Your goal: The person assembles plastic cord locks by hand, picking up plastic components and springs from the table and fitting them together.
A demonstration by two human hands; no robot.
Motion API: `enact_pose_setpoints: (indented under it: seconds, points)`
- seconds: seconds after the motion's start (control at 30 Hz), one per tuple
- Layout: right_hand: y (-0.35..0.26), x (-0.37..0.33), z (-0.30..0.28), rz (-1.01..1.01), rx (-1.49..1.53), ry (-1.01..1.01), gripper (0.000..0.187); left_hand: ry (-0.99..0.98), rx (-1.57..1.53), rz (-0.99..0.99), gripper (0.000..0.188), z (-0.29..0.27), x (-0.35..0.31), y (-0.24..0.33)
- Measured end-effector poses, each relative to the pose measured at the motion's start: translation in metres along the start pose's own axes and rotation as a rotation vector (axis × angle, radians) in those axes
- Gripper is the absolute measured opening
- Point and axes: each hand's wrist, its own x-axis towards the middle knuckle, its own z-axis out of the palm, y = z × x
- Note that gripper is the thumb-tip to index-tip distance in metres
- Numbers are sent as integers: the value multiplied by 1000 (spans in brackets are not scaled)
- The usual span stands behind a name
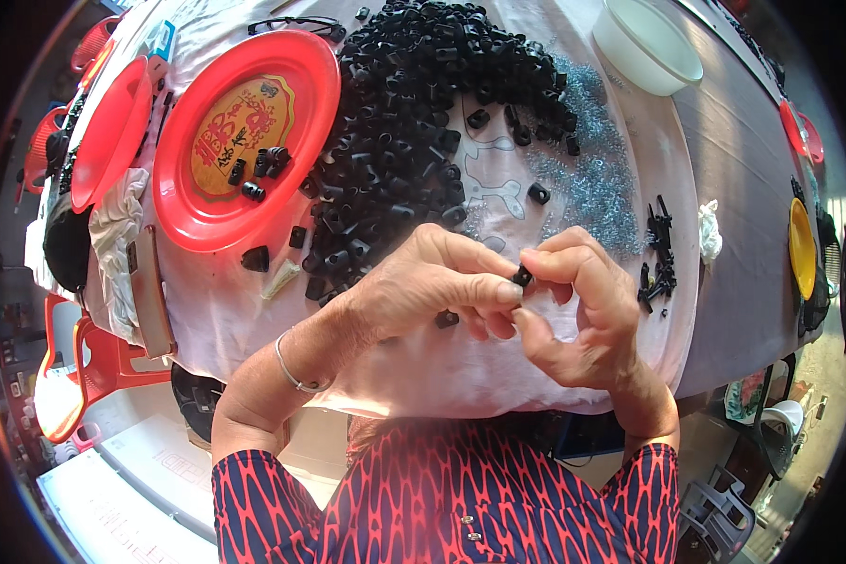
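Note:
A small black plastic piece (523, 275) is pinched at the fingertips of my left hand (442, 282), which wears a bangle at the wrist. My right hand (587, 315) meets it from the other side, fingers curled and its forefinger tip against the piece. My right thumb sits lower, close to my left thumb; anything tiny between the fingertips is too small to make out. Beyond my hands lies a big heap of similar black plastic pieces (385, 179). To its right spreads a pile of tiny silvery coils that look like springs (592, 179).
A red tray (324, 103) with several black pieces stands left. Thin black parts (661, 249) and a crumpled white tissue (710, 233) lie right. A whitish tub (644, 47) is at the far right, eyeglasses (296, 23) at the far left. A brown-edged flat case (148, 291) lies near the left edge.

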Motion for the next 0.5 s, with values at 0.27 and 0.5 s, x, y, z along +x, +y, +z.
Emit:
enact_pose_setpoints:
  seconds: [0.27, 0.5]
  points:
    - [10, -10, 12, -84, -302, 65, 44, 109, -55, 30, 32, 12, 0, -1]
    - [13, -11, 12, -95, -430, 85, 42, 167, -9, 20, 35, 22, -1, 4]
